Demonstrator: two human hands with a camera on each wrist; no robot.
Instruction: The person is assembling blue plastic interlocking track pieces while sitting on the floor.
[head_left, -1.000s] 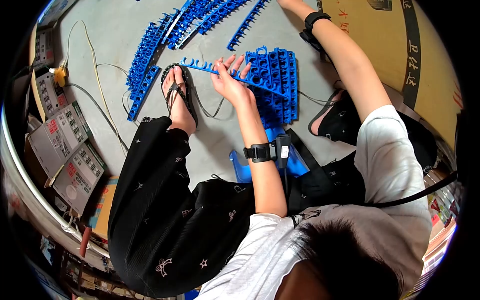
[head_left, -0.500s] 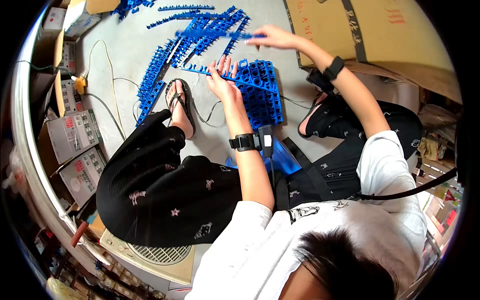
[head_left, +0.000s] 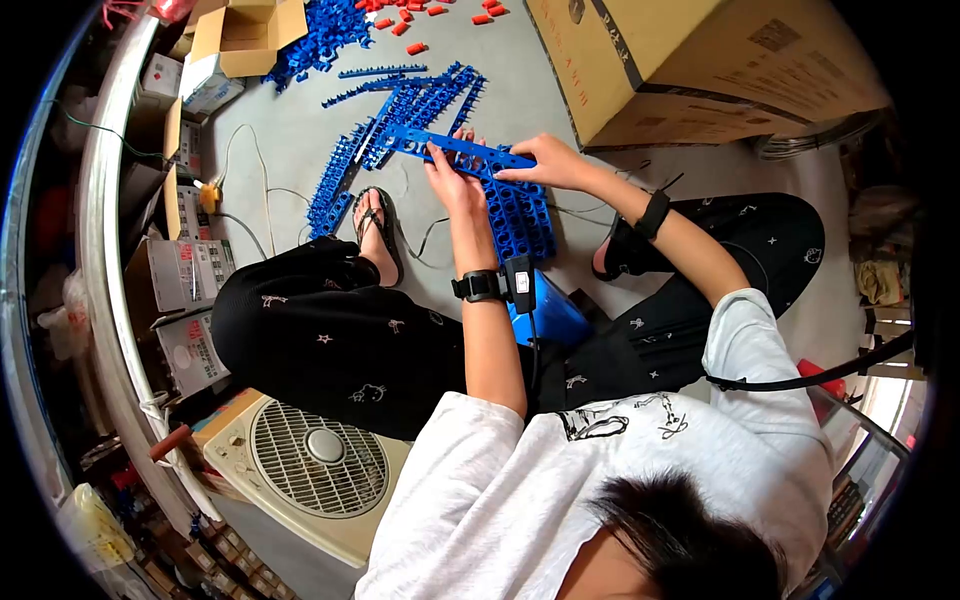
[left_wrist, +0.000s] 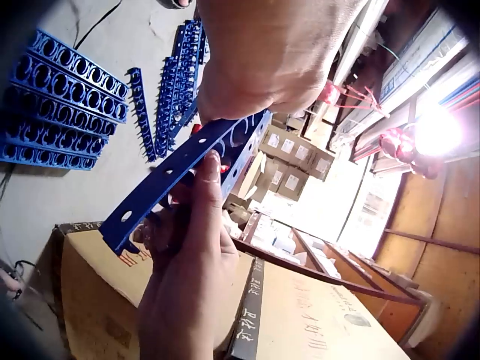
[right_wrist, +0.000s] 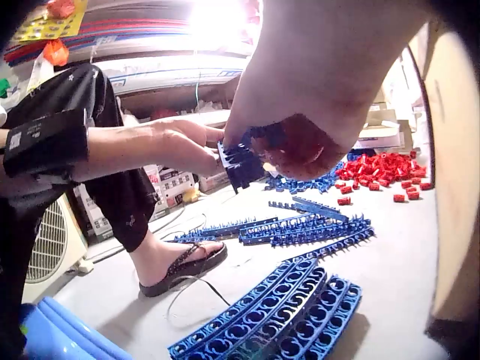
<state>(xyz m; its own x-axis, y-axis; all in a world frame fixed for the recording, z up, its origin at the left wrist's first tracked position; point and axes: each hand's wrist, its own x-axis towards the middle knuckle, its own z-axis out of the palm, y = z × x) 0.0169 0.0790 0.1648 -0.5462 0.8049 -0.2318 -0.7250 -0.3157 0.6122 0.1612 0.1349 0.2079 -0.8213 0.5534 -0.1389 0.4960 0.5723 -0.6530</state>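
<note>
Both hands hold blue plastic clip strips with a row of round notches, pressed close together. In the head view, my left hand [head_left: 460,188] grips the held strips [head_left: 408,142] near their left part, with its thumb at the front edge. My right hand [head_left: 552,163] pinches their right end. The left wrist view shows the right thumb [left_wrist: 208,191] lying along the upper strip [left_wrist: 154,189], which has small holes along its flat back. Just below the hands stands a layered stack of blue strips [head_left: 527,228]. Loose blue strips [head_left: 345,175] lie beyond it.
A big cardboard box [head_left: 650,75] stands at the right. Small blue pieces [head_left: 325,40] and red pieces [head_left: 417,48] are scattered at the back, near an open carton [head_left: 255,45]. A fan [head_left: 320,455] sits at the left; cables [head_left: 262,170] cross the floor.
My right hand has come back from the far right with a second strip and laid it against the strip in my left hand. The head view has shifted, bringing red pieces and the fan into sight.
</note>
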